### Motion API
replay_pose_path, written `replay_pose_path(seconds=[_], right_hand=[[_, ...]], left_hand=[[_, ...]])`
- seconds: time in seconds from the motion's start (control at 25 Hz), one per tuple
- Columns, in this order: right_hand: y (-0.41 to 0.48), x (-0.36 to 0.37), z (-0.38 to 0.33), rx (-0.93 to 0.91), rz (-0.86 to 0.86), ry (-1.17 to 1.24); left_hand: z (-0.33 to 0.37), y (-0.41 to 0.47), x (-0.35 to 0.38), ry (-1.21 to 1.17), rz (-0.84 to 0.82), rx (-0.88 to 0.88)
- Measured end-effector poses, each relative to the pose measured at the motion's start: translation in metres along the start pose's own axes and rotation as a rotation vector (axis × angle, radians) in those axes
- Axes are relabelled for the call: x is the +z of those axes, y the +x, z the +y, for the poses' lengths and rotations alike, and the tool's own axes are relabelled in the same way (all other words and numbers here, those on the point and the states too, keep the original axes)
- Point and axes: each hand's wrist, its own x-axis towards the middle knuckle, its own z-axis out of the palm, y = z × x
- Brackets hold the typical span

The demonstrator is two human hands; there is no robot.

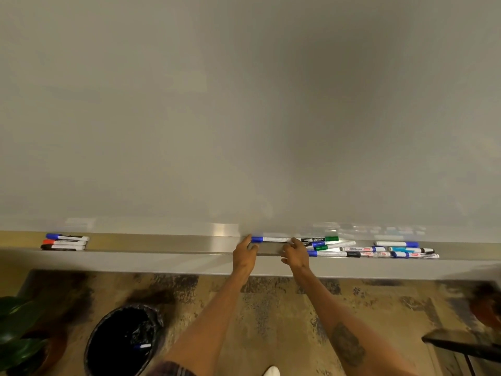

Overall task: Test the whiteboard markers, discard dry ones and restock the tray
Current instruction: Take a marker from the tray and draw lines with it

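Now your left hand [245,253] pinches the cap end of the blue marker [271,239] and your right hand [296,253] grips its other end. It lies left-to-right along the tray [162,244], lower centre, so uncapping likely means pulling along that line.

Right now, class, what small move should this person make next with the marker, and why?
Probably uncap the blue-capped marker: the left hand holds its capped end, the right hand its other end, and the whiteboard above looks unmarked.

Head view — close, forward and down, on whiteboard [244,104] and tray [162,244].
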Motion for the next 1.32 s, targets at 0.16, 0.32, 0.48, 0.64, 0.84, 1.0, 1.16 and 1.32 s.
replay_pose_path(seconds=[0.16,0.32,0.48,0.64,0.84,1.0,1.16,1.32], right_hand=[[0.004,0.004,0.004,0.056,-0.015,0.059],[0.002,0.005,0.002,0.070,-0.011,0.121],[-0.010,0.018,0.002,0.035,0.001,0.213],[-0.028,0.032,0.000,0.022,-0.021,0.339],[-0.055,0.040,-0.016,-0.131,-0.113,0.224],[-0.077,0.061,-0.045,-0.484,-0.036,-0.506],[-0.103,0.090,-0.087,-0.732,-0.114,-0.516],[-0.127,0.102,-0.114,-0.837,-0.111,-0.368]], left_hand=[[-0.003,0.000,-0.002,-0.026,0.015,-0.018],[-0.010,0.005,-0.010,-0.019,0.044,0.002],[-0.008,-0.002,-0.026,-0.230,0.196,-0.020],[0.012,-0.022,-0.054,-0.457,0.340,0.039],[0.039,-0.046,-0.089,-0.681,0.327,0.117],[0.055,-0.065,-0.110,-0.635,0.251,0.265],[0.076,-0.089,-0.126,-0.534,0.192,0.403],[0.098,-0.110,-0.150,-0.593,0.169,0.482]])
